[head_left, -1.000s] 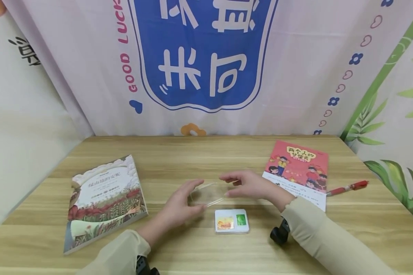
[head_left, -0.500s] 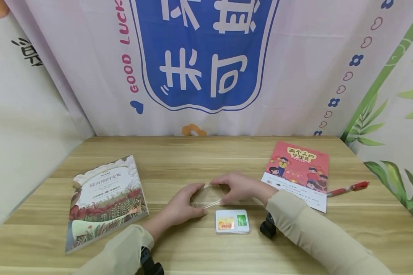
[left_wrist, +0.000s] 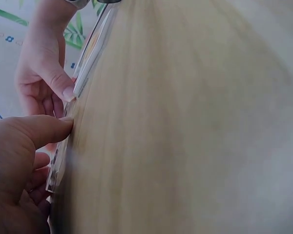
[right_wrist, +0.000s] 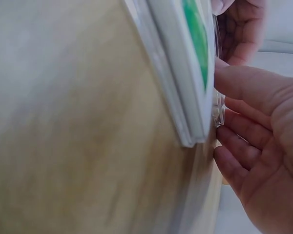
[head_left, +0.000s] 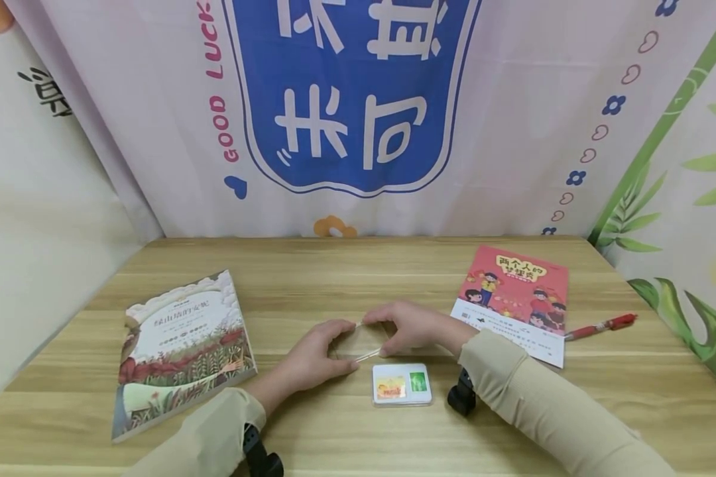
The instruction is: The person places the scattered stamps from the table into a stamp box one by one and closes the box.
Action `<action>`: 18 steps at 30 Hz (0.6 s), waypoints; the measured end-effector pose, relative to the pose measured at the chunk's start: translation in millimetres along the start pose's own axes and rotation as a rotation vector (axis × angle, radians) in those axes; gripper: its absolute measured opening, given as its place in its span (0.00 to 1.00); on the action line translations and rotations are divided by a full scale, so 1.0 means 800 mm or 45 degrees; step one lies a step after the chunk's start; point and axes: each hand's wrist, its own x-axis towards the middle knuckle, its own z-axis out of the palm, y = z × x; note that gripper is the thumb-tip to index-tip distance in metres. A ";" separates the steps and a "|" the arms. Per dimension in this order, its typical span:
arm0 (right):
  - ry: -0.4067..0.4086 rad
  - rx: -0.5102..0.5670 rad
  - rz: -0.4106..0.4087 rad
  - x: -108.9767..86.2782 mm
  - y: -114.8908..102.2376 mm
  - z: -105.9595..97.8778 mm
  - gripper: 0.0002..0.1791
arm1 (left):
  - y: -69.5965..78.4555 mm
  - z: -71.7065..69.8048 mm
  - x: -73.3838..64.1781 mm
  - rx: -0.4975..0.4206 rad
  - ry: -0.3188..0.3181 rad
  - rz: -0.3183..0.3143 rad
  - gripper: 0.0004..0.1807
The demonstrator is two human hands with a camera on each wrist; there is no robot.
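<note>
A clear, flat, rectangular plastic cover [head_left: 357,343] lies low at the middle of the table, between both hands. My left hand [head_left: 316,353] grips its left side, thumb at the near edge and fingers at the far edge. At the other end, my right hand [head_left: 416,328] pinches it the same way. Just in front sits a small white flat case [head_left: 401,384] with an orange picture and a green one on top. From the right wrist, the side of this white case [right_wrist: 178,73] appears close up, and it partly hides the clear cover [right_wrist: 219,109].
A thick illustrated book [head_left: 185,344] lies at the left of the wooden table [head_left: 310,278]. On the right are a red-and-white booklet [head_left: 513,298] and, against its edge, a red pen [head_left: 602,326]. A printed curtain [head_left: 513,132] hangs behind the table.
My right hand has moved left and taken hold of the clear cover's right end. The cover has come down slightly toward the table. Over the last half second, hardly anything moved.
</note>
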 end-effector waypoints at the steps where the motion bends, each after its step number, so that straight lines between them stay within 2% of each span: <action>1: 0.002 -0.003 0.003 0.000 0.000 0.000 0.30 | -0.001 0.000 0.001 0.002 0.002 0.009 0.32; 8: 0.014 -0.052 0.006 -0.005 -0.005 -0.002 0.29 | -0.003 -0.001 0.004 0.003 0.020 0.058 0.31; 13: 0.009 -0.081 0.050 -0.012 -0.008 -0.003 0.30 | -0.001 -0.002 0.003 0.003 0.013 0.057 0.31; 18: 0.026 -0.058 0.087 -0.024 -0.009 -0.007 0.31 | 0.002 -0.003 0.003 0.003 0.004 0.094 0.32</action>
